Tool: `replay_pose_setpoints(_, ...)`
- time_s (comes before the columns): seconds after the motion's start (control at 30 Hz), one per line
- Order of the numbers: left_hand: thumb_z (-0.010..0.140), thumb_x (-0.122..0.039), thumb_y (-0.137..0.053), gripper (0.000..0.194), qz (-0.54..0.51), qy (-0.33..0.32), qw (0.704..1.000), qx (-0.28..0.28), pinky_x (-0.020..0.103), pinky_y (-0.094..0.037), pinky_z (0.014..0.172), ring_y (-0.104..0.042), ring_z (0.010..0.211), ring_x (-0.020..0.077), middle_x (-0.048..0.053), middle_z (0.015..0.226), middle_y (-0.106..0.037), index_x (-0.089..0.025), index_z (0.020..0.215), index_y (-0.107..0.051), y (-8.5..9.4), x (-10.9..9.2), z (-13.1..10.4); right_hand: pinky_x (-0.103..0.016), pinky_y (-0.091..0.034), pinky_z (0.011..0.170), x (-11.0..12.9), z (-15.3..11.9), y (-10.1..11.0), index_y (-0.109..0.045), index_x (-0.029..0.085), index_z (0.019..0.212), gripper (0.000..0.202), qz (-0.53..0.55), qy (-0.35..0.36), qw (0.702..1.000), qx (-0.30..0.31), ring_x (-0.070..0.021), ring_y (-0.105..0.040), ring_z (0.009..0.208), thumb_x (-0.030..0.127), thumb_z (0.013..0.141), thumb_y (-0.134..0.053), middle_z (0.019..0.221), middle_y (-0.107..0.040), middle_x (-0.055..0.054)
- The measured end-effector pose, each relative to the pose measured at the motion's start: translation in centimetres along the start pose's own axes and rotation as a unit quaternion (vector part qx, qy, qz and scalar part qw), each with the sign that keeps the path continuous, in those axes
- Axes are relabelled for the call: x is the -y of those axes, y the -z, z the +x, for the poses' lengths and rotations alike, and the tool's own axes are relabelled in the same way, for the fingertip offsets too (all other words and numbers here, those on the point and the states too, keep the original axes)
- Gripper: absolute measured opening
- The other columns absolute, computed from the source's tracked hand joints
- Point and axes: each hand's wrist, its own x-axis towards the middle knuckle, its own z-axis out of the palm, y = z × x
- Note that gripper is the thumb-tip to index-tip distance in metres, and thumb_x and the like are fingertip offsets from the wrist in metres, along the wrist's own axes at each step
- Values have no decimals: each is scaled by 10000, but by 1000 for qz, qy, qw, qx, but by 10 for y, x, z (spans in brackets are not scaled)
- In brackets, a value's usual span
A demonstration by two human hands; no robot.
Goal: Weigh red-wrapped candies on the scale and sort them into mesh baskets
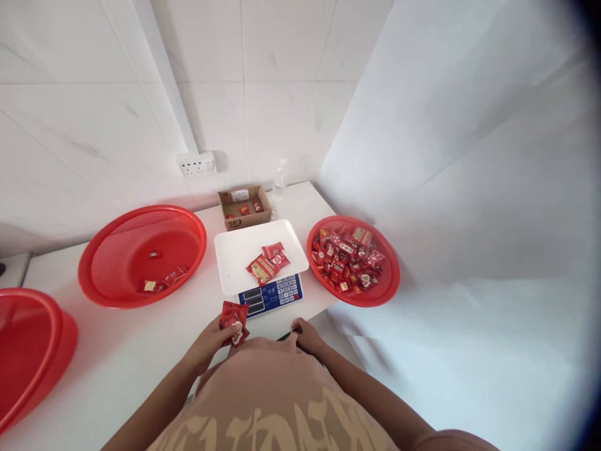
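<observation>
My left hand [216, 336] is closed on red packets [233, 316], just in front of the scale's lower left corner. My right hand [307, 336] pinches the hem of the pink shirt [267, 376] near the table's front edge. Between and beyond the hands stands a scale with a blue keypad panel [270, 295] and a white tray [239, 250]. Two packets, one red [276, 254] and one red and beige [261, 269], lie on the tray's right half. A red basket [392, 275] to the right holds a heap of several red packets.
A red mesh basket [101, 257] with a few packets stands on the left. Another red basket [59, 357] is at the far left edge. Behind the scale are a cardboard box [248, 219] with small packets and a clear bottle [280, 178], near the tiled wall.
</observation>
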Motion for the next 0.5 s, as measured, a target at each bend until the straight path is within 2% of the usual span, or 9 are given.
replay_pose_setpoints(0.1, 629, -424, -742, 487, -5, 0, 1000, 10, 384, -473, 837, -652, 865, 251, 77, 893, -689, -153, 994, -570, -4, 1, 2, -273, -406, 738, 10, -4, 13, -594, 184, 781, 109, -20, 7, 999, 31, -168, -573, 807, 139, 686, -566, 825, -647, -24)
replay_pose_setpoints(0.17, 633, -410, -745, 539, -15, 1, 1000, 20, 373, -478, 808, -644, 860, 243, 71, 916, -677, -160, 1062, -536, -10, -1, 5, -287, -419, 743, 29, -10, 20, -617, 174, 788, 84, 3, 28, 999, 45, -173, -583, 802, 181, 719, -570, 815, -651, -39)
replay_pose_setpoints(0.23, 624, -380, -758, 585, -24, -4, 999, 30, 350, -479, 788, -636, 859, 230, 63, 927, -665, -166, 1106, -505, -17, -6, 8, -288, -440, 729, 57, -16, 27, -631, 171, 874, 164, 92, 66, 991, 68, -165, -594, 795, 280, 780, -552, 830, -653, -45)
replay_pose_setpoints(0.33, 620, -322, -769, 600, -11, -14, 997, 75, 313, -474, 751, -624, 834, 202, 53, 924, -654, -173, 1135, -500, -31, -19, 12, -277, -471, 674, 105, -27, 40, -589, 204, 1081, 380, 261, 101, 948, 150, -146, -614, 785, 471, 827, -497, 950, -653, -44)
replay_pose_setpoints(0.43, 629, -287, -764, 575, 2, -13, 991, 137, 305, -474, 720, -627, 792, 191, 62, 927, -656, -173, 1138, -525, -44, -31, 14, -245, -461, 603, 140, -34, 55, -620, 187, 973, 351, 253, 150, 943, 156, -117, -582, 673, 468, 763, -598, 830, -652, -19)
replay_pose_setpoints(0.5, 631, -290, -764, 561, -18, -5, 988, 155, 315, -482, 727, -634, 807, 198, 76, 959, -657, -171, 1131, -538, -49, -35, 15, -231, -446, 553, 148, -34, 63, -618, 171, 837, 265, 221, 163, 951, 140, -107, -551, 610, 408, 722, -652, 720, -628, 2)
